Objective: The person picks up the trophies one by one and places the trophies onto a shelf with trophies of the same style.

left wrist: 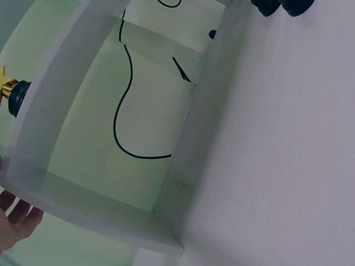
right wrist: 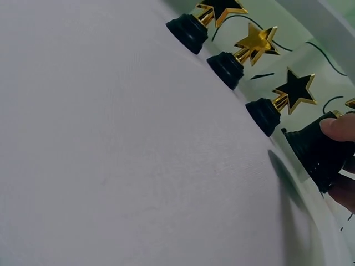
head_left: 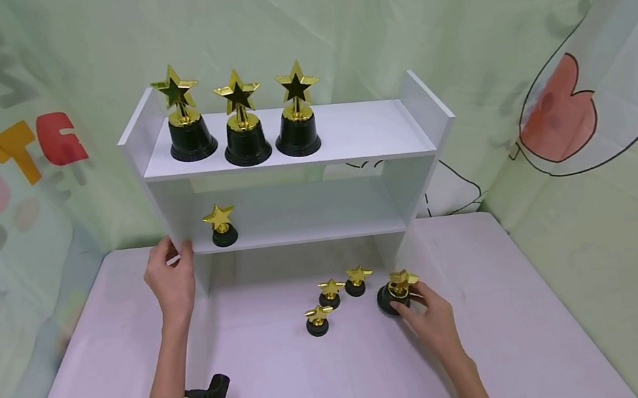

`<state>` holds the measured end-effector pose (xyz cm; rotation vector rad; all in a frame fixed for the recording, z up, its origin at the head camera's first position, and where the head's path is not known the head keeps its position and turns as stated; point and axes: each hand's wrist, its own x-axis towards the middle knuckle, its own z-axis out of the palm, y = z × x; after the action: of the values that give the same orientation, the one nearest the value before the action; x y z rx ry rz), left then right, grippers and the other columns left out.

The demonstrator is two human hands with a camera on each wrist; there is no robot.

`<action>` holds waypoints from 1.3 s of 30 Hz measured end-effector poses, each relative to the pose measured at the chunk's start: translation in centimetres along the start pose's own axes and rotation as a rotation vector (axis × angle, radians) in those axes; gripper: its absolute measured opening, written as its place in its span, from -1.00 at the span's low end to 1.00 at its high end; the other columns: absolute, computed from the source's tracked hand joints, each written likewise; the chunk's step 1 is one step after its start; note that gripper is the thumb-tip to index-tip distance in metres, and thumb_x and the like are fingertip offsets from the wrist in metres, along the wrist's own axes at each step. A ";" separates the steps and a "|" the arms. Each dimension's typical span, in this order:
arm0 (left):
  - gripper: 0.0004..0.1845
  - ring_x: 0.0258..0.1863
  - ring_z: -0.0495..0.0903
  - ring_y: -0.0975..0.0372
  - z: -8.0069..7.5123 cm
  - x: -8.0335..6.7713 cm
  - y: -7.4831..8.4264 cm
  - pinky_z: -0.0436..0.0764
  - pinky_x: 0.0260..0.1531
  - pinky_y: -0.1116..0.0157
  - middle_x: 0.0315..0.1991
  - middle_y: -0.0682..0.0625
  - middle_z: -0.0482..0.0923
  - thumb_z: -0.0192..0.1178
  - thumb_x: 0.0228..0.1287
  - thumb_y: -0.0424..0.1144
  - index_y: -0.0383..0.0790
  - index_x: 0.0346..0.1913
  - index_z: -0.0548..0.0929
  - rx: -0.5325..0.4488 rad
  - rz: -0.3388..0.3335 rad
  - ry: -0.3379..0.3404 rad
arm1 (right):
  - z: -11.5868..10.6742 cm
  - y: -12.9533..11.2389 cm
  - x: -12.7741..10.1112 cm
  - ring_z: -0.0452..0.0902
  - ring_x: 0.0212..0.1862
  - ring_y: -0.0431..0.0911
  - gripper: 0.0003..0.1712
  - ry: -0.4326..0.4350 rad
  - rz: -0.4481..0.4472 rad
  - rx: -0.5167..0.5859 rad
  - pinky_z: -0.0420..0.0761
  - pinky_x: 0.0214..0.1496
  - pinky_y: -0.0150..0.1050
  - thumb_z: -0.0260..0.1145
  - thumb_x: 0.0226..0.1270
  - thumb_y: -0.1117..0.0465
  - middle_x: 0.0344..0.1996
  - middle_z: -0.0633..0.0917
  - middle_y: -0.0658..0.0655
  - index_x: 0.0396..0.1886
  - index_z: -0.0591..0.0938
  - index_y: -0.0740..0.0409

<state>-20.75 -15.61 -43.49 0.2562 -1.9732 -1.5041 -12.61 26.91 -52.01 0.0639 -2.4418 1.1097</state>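
Note:
My left hand [head_left: 173, 279] holds the left side panel of a white shelf [head_left: 299, 235], its fingertips at the panel's front edge. The fingers [left wrist: 22, 221] show beside that panel in the left wrist view. With thumb and fingers, my right hand [head_left: 432, 319] grips a large star trophy [right wrist: 316, 145] by its black base. That trophy [head_left: 394, 299] is over the table at the shelf's front right, its gold star facing up. Left of it stand three smaller star trophies [head_left: 317, 322] with black bases. One small trophy [head_left: 223, 227] is on the middle shelf, at its left end.
Three large gold star trophies [head_left: 245, 134] stand on the shelf's top board, left to centre. The shelf rests on a pale cloth-covered table [head_left: 299, 394]. Light green printed curtains [head_left: 361, 27] hang behind and at both sides.

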 end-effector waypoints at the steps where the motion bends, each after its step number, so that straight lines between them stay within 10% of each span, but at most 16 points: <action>1: -0.67 -0.13 0.53 0.32 0.0 0.0 -0.1 0.49 -0.20 0.68 -0.05 -0.25 0.62 0.21 0.43 -0.37 -0.38 0.18 0.68 0.000 -0.001 -0.001 | -0.1 -0.1 -0.1 0.72 0.00 0.25 -0.48 0.004 -0.012 -0.002 0.72 0.06 0.04 0.61 -0.01 0.48 -0.06 0.76 0.36 0.00 0.65 0.39; 15: -0.68 -0.16 0.53 0.37 0.0 0.0 -0.1 0.50 -0.21 0.69 -0.07 -0.25 0.62 0.21 0.42 -0.38 -0.39 0.16 0.69 -0.008 0.008 0.004 | -1.7 -3.3 -0.9 0.75 -0.06 0.15 -0.41 0.054 -0.212 -0.022 0.53 0.14 -0.65 0.66 -0.13 0.51 -0.06 0.78 0.24 -0.01 0.67 0.32; 39: -0.67 -0.16 0.53 0.36 0.0 0.0 -0.2 0.50 -0.21 0.69 -0.05 -0.24 0.62 0.20 0.42 -0.38 -0.37 0.18 0.68 -0.008 -0.001 0.001 | -5.3 -12.1 2.1 0.71 -0.02 0.01 -0.46 0.051 -0.576 0.009 0.48 0.27 -0.59 0.59 0.07 0.35 0.03 0.76 0.25 0.10 0.68 0.30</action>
<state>-20.73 -15.67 -43.66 0.2548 -1.9667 -1.5120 -9.75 22.88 -39.58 0.6839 -2.1593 0.8430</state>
